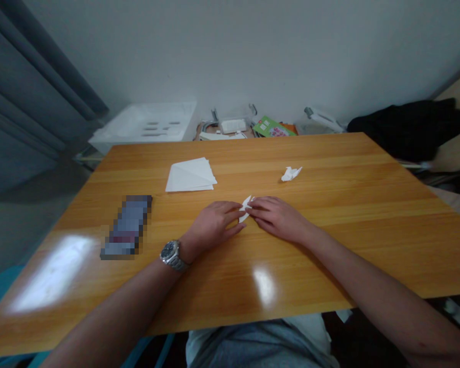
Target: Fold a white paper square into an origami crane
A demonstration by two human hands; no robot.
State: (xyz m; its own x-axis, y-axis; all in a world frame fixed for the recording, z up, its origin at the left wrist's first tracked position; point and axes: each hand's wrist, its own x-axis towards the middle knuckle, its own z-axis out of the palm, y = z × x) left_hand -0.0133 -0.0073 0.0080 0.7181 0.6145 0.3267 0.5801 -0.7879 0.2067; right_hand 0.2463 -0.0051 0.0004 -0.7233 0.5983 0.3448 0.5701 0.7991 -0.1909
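A small folded white paper piece (246,207) lies on the wooden table (329,245) between my two hands. My left hand (212,225), with a metal watch (171,254) on its wrist, rests flat on the table with its fingertips pressed on the paper's left side. My right hand (278,217) lies opposite, fingers together and pinching the paper's right side. Most of the paper is hidden under the fingers.
A stack of white folded sheets (190,175) lies farther back on the left. A small finished white paper figure (291,173) sits back right. A blurred flat object (127,227) lies at the left. Behind the table are a white tray (145,125), clutter and dark cloth (406,128).
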